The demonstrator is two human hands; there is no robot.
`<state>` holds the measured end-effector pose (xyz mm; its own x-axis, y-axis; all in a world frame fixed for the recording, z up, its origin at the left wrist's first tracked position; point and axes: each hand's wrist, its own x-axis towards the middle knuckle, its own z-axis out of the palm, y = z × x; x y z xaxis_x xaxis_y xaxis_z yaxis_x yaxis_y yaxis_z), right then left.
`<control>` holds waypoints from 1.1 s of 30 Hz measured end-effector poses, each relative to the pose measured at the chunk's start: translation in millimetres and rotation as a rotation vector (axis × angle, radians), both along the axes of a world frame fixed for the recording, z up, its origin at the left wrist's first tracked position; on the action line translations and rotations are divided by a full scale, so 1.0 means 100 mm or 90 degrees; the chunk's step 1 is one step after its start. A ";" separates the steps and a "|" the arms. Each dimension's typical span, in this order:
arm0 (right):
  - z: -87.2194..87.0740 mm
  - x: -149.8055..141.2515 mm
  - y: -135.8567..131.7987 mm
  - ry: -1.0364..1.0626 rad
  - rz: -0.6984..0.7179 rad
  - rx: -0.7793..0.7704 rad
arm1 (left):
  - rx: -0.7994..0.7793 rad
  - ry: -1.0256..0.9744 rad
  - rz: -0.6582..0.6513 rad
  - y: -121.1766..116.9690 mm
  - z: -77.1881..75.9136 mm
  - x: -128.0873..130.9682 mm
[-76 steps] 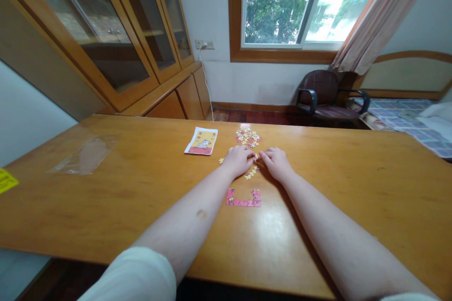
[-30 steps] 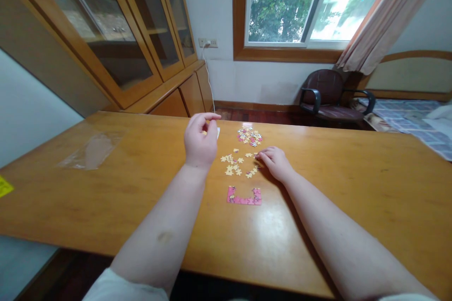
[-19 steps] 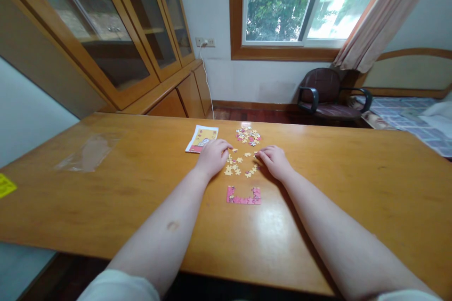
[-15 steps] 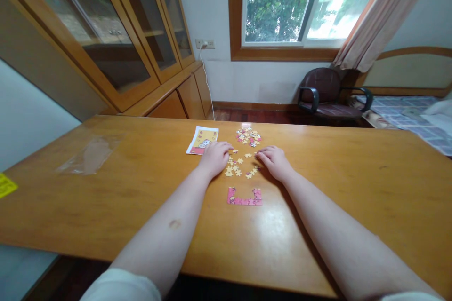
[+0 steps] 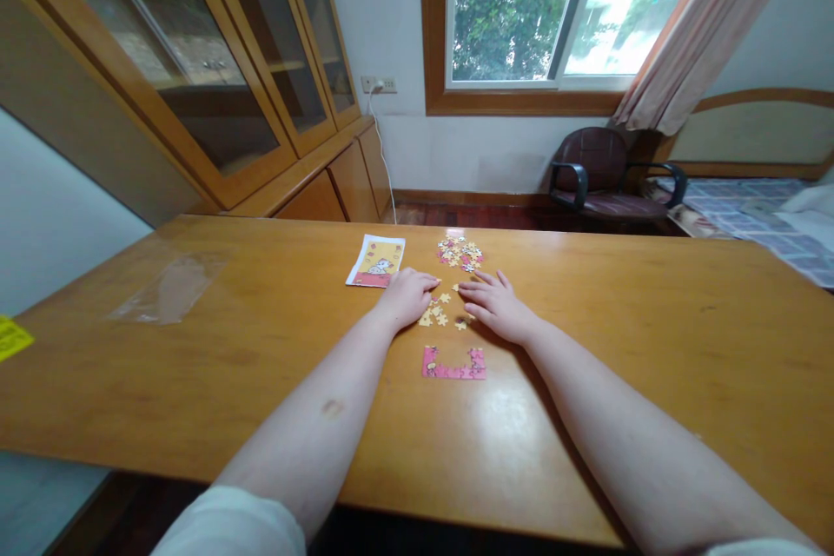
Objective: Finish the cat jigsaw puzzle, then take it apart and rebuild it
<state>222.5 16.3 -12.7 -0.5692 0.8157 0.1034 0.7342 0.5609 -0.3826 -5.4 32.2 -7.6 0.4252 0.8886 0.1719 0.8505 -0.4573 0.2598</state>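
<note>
My left hand (image 5: 408, 297) lies low over the table, fingers stretched to the right, their tips at a yellow puzzle piece. Part of the loose yellow puzzle pieces (image 5: 444, 299) is hidden by it. On the other side, my right hand (image 5: 496, 306) has its fingers spread, with a fingertip at another yellow piece. Nearer to me is a joined U-shaped strip of pink puzzle pieces (image 5: 454, 372), open at the far side. Beyond my hands sits a heap of mixed pink and yellow puzzle pieces (image 5: 460, 253).
A picture sheet (image 5: 376, 261) with a yellow and pink cartoon lies just beyond my left hand. A clear plastic bag (image 5: 170, 288) rests at the table's left. Behind the wooden table (image 5: 618, 365) stand a glass-door cabinet (image 5: 306, 139) and an armchair (image 5: 603, 169).
My left hand has moved slightly right, its fingers reaching further in. My right hand has shifted a little left and spread its fingers over the pieces. The pink strip stays joined.
</note>
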 end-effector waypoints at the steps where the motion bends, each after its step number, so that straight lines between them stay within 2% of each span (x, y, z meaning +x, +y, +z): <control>1: 0.00 -0.01 0.00 0.000 0.000 -0.001 | -0.001 -0.002 -0.005 -0.01 0.00 0.01; 7: 0.00 -0.03 -0.02 -0.009 0.004 0.002 | -0.006 -0.006 -0.050 -0.03 0.00 0.05; 15: -0.04 -0.05 -0.04 0.021 -0.003 0.039 | -0.007 -0.010 -0.049 -0.04 0.00 0.05; 20: 0.05 -0.04 -0.03 0.072 -0.134 0.142 | 0.007 -0.040 -0.029 0.00 -0.01 0.04; 23: 0.14 -0.11 0.02 0.022 -0.195 0.144 | 0.012 -0.046 0.001 0.02 -0.04 0.02; 25: 0.18 -0.19 0.09 -0.034 -0.194 0.127 | 0.016 -0.051 0.012 0.04 -0.06 0.01; 28: 0.19 -0.28 0.24 -0.082 -0.145 0.106 | 0.022 -0.055 0.028 0.04 -0.07 0.00; 33: 0.11 -0.26 0.41 -0.078 -0.112 0.096 | 0.022 -0.055 0.031 0.04 -0.06 -0.01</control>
